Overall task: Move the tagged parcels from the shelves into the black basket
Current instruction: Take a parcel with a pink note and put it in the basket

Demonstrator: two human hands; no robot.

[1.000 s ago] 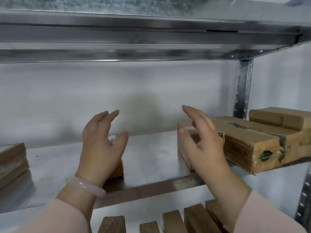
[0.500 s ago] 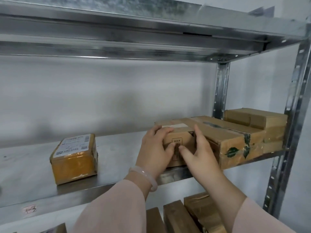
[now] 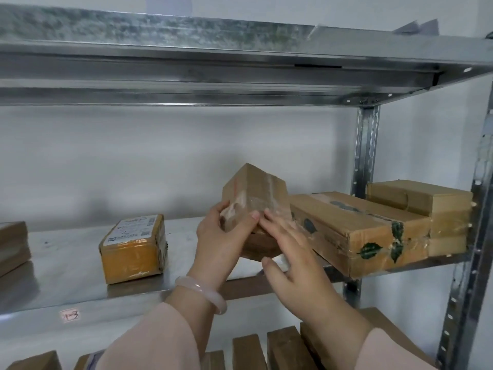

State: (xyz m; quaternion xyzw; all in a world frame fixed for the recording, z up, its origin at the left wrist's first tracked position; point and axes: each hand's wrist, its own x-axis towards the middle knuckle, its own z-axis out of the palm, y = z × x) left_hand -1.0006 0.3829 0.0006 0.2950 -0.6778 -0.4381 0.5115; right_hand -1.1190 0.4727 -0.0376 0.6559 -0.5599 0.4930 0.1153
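The small parcel [image 3: 254, 193] is tilted up on a corner, above the front edge of the middle shelf [image 3: 61, 265], right of centre. Whether its lower end touches the metal cannot be told, since the hands cover it. The left hand [image 3: 221, 247] grips its left side, thumb across the taped front. The right hand [image 3: 290, 255] lies against its right face with the fingers straight and the thumb spread wide underneath.

A long box [image 3: 357, 233] with green leaf tape lies just beside the parcel on the right, its near corner overhanging the shelf's front edge. Behind it, in the back right corner, two brown boxes [image 3: 421, 204] are stacked against the rear post [image 3: 368, 156]. The upper shelf [image 3: 213, 73] hangs low over the whole bay.

Well apart to the left sits a yellow-taped parcel [image 3: 133, 252] with a white label on top, and a brown box [image 3: 13, 244] shows at the left edge. More brown boxes [image 3: 248, 353] stand on the shelf below, under the forearms.
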